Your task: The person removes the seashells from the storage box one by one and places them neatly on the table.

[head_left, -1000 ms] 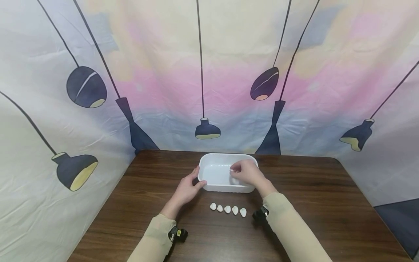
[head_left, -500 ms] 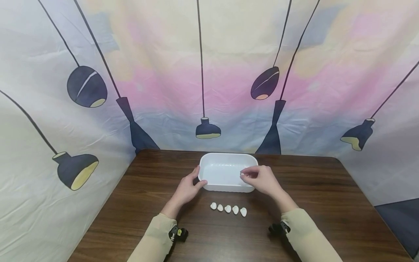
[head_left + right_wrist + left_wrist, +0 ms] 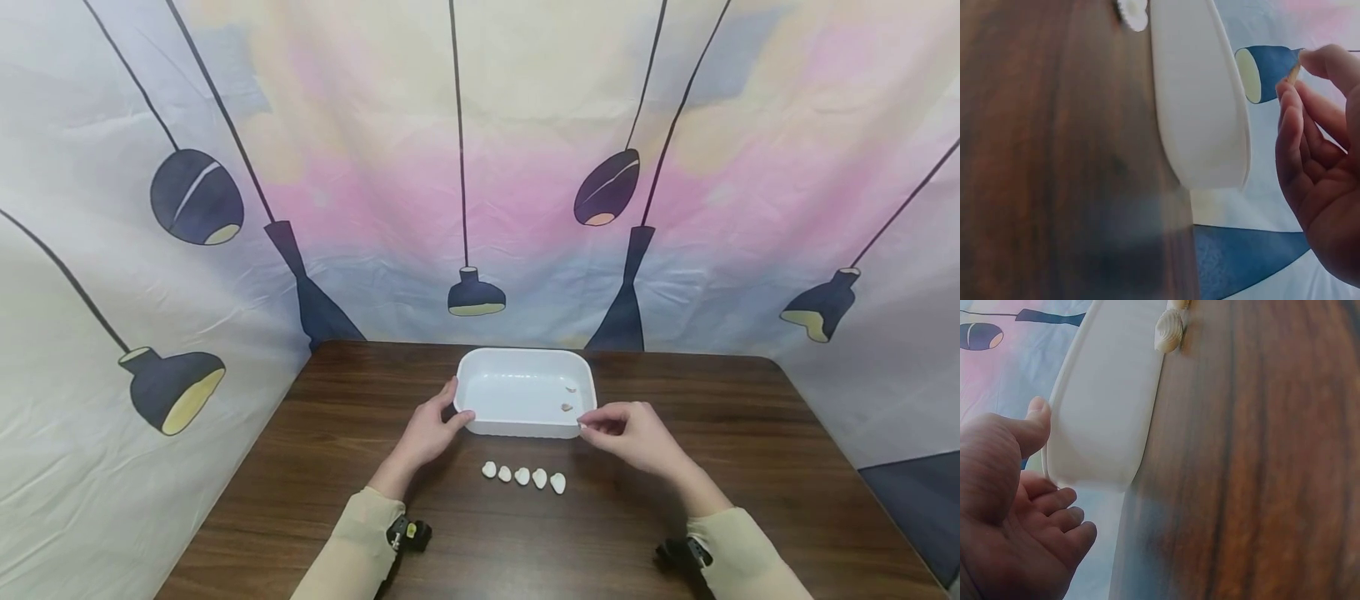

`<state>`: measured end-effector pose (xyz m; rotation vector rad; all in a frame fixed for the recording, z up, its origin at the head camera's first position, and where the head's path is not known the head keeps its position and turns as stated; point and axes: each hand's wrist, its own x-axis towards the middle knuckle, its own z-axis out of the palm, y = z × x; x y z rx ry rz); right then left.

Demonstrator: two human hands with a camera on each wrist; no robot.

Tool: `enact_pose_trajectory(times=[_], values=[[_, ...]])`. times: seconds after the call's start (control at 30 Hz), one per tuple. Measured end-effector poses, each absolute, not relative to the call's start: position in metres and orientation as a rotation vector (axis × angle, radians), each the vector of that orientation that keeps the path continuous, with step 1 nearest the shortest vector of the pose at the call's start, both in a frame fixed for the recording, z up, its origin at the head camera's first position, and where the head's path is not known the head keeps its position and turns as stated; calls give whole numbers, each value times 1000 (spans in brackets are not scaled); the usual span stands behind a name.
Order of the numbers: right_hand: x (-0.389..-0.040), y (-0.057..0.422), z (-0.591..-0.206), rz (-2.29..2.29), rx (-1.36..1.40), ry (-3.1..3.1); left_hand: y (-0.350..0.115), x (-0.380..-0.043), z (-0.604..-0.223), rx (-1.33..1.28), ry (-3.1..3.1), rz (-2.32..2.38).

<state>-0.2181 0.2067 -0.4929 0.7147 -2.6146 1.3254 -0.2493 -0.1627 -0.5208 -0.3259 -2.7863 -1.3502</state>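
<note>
My left hand holds the left end of a white rectangular tray, thumb at the rim and fingers along the outer wall. Between thumb and fingertips, my right hand pinches a small seashell, seen edge-on in the right wrist view. That hand is at the tray's front right corner, above the rim. Two small brownish shells lie inside the tray near its right end. In front of the tray, several white shells form a row on the table; a ribbed shell shows in the left wrist view.
The tray stands towards the back of a dark wood-grain table. Behind it hangs a pastel cloth printed with dark lamps. A black wrist camera is strapped to the left wrist, another camera to the right.
My right hand has drawn back to the right and nearer, from inside the tray to its front right corner. Two shells in the tray have come into sight. The left hand stays put.
</note>
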Motion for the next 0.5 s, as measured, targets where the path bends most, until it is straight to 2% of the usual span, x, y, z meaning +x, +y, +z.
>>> enact_pose_trajectory(times=[0.5], values=[[-198, 197, -509, 1191, 997, -2795, -165, -248, -521, -345, -2777, -1348]])
